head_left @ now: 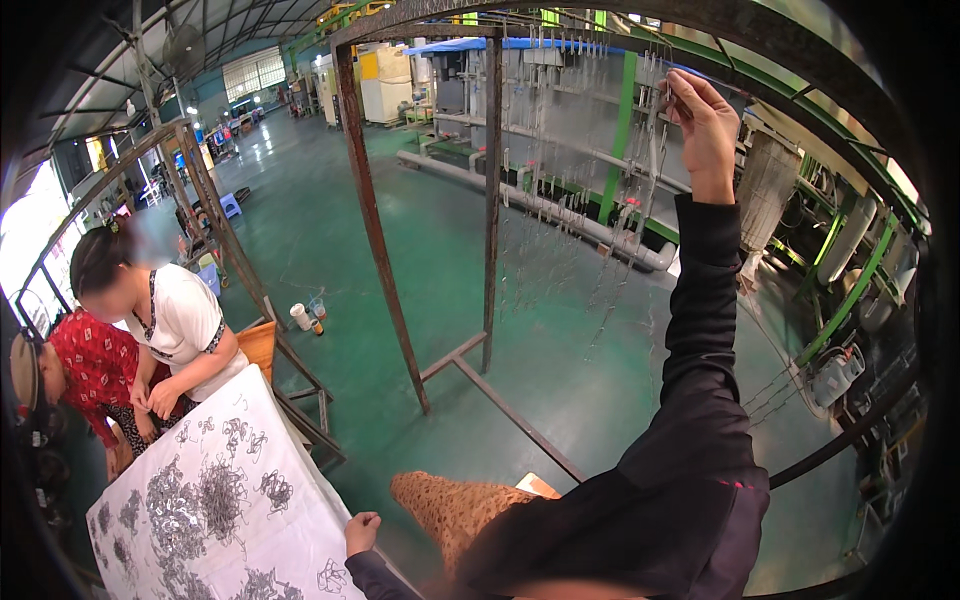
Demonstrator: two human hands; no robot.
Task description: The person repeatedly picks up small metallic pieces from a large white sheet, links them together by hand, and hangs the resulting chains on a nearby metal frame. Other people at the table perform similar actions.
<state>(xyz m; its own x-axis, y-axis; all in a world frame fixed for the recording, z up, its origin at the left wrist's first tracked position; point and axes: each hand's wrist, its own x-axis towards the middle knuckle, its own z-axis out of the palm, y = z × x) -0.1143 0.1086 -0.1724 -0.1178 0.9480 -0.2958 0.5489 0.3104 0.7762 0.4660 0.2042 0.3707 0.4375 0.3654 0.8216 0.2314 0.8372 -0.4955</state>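
Head view: right hand (705, 125) grip pinches thin metal wire hook (668, 100); left hand (362, 530) fisted, empty

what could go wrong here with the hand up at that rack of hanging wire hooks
The right hand is stretched high to the rusty rack frame, pinching at the thin hanging wire hooks; neighbouring strands could tangle or be knocked loose. The reach looks long, so balance may suffer. The left hand rests closed at the edge of the white cloth, where piled wire pieces might get dragged off if it shifts.
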